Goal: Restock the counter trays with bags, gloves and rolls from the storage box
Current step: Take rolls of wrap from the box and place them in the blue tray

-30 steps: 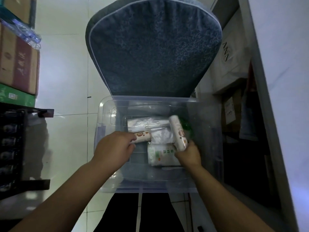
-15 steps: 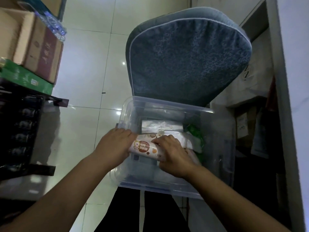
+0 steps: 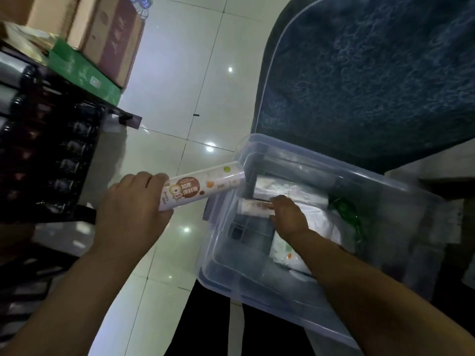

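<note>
**Hand pose.** The left hand (image 3: 131, 201) is outside the container, over the white tiled floor (image 3: 180, 86). Its fingers are wrapped round the lower end of a white printed cylindrical roll (image 3: 203, 185), which it holds firmly. The roll slants up and to the right, and its free end meets the near-left corner of the clear plastic storage box (image 3: 334, 160) at rim level. The right hand (image 3: 288, 217) reaches down inside the box, palm downward. Its fingers and thumb pinch the right end of a second, smaller white roll with reddish print (image 3: 255, 208), which lies near the left wall of the box.

**Container contents.** Flat white plastic packs (image 3: 290, 187) lie against the far wall. A crumpled green plastic item (image 3: 344, 209) sits toward the right wall. A white pack with green and orange print (image 3: 282, 253) lies under the right forearm, toward the near wall. The left part of the box bottom shows a moulded grid.

**Surroundings.** A dark blue patterned chair cushion (image 3: 372, 73) rises directly behind the far edge of the box. A black shelf rack (image 3: 46, 155) stands to the left. On it rest a flat green carton (image 3: 82, 73) and brown cardboard boxes (image 3: 108, 39). Black trouser legs (image 3: 205, 322) show below the near edge of the box. What supports the box cannot be determined.
</note>
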`<state>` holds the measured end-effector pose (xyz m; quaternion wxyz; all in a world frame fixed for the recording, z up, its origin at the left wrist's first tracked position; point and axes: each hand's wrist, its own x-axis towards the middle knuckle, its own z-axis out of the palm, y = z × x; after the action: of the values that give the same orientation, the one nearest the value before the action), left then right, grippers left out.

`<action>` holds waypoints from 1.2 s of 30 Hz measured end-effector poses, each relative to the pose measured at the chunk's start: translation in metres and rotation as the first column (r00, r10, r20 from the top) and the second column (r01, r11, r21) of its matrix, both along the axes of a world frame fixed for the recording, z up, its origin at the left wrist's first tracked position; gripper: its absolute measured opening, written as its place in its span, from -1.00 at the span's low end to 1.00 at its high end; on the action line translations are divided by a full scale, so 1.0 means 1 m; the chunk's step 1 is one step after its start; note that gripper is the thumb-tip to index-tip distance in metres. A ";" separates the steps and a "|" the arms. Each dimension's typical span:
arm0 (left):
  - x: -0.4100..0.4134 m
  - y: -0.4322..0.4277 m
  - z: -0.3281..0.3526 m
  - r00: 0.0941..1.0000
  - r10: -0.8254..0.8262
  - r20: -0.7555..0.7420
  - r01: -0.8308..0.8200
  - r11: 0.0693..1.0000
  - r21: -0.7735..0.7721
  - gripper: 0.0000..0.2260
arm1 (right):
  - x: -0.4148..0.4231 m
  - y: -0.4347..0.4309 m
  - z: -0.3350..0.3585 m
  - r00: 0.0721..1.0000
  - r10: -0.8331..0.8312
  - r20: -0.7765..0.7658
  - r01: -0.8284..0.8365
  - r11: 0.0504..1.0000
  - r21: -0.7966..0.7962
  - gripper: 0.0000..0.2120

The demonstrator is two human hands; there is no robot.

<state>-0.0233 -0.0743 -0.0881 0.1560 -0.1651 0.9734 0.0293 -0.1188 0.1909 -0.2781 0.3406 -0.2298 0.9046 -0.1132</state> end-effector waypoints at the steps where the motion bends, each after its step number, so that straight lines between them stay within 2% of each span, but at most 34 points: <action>1: 0.000 -0.001 -0.001 1.000 0.019 -0.013 -0.019 1.000 0.009 -0.54 | 0.001 -0.004 -0.008 0.999 0.037 -0.017 -0.037 0.999 0.037 -0.59; 4: 0.001 -0.005 -0.007 0.998 0.041 -0.039 -0.039 0.999 0.031 -0.56 | 0.005 -0.011 -0.023 0.989 0.119 -0.094 -0.105 0.984 0.141 -0.67; 7: -0.002 -0.006 -0.010 0.996 0.027 -0.084 -0.023 0.999 0.040 -0.57 | 0.010 -0.012 -0.028 0.942 0.229 -0.245 -0.167 0.954 0.250 -0.75; 9: -0.004 -0.005 -0.010 0.995 0.004 -0.097 0.001 0.999 0.053 -0.57 | 0.013 -0.010 -0.028 0.929 0.286 -0.235 -0.215 0.934 0.287 -0.76; 13: -0.010 -0.002 -0.007 0.995 -0.042 -0.095 0.048 0.996 0.071 -0.57 | 0.020 -0.007 -0.010 0.916 0.334 -0.222 -0.275 0.927 0.257 -0.71; 16: -0.014 0.002 0.001 0.994 -0.060 -0.097 0.067 0.995 0.073 -0.57 | 0.032 -0.002 0.019 0.919 0.285 -0.272 -0.267 0.958 0.101 -0.69; 19: -0.016 0.005 0.015 0.988 -0.091 -0.125 0.103 0.990 0.094 -0.58 | 0.045 0.007 0.055 0.948 0.163 -0.273 -0.170 0.985 -0.005 -0.68; 22: -0.019 0.010 0.032 0.980 -0.118 -0.162 0.141 0.981 0.135 -0.59 | 0.058 0.017 0.097 0.951 0.056 -0.303 -0.060 0.998 -0.004 -0.61; 26: -0.023 0.029 0.062 0.958 -0.163 -0.235 0.209 0.960 0.187 -0.62 | 0.079 0.034 0.156 0.918 -0.163 -0.362 0.163 0.986 -0.031 -0.54; 28: -0.026 0.043 0.076 0.947 -0.187 -0.260 0.249 0.940 0.232 -0.61 | 0.092 0.047 0.185 0.878 -0.225 -0.422 0.230 0.972 -0.039 -0.47; 31: -0.030 0.072 0.094 0.925 -0.230 -0.302 0.322 0.897 0.303 -0.52 | 0.117 0.070 0.224 0.800 -0.326 -0.503 0.349 0.936 -0.051 -0.50; 36: -0.038 0.142 0.123 0.836 -0.377 -0.398 0.518 0.783 0.346 -0.47 | 0.172 0.119 0.280 0.612 -0.493 -0.618 0.583 0.810 -0.069 -0.47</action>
<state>-0.0610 0.0677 0.0345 0.0382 0.1198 0.9637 0.2354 0.0536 0.3101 0.0023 -0.0042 0.0533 0.9963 -0.0668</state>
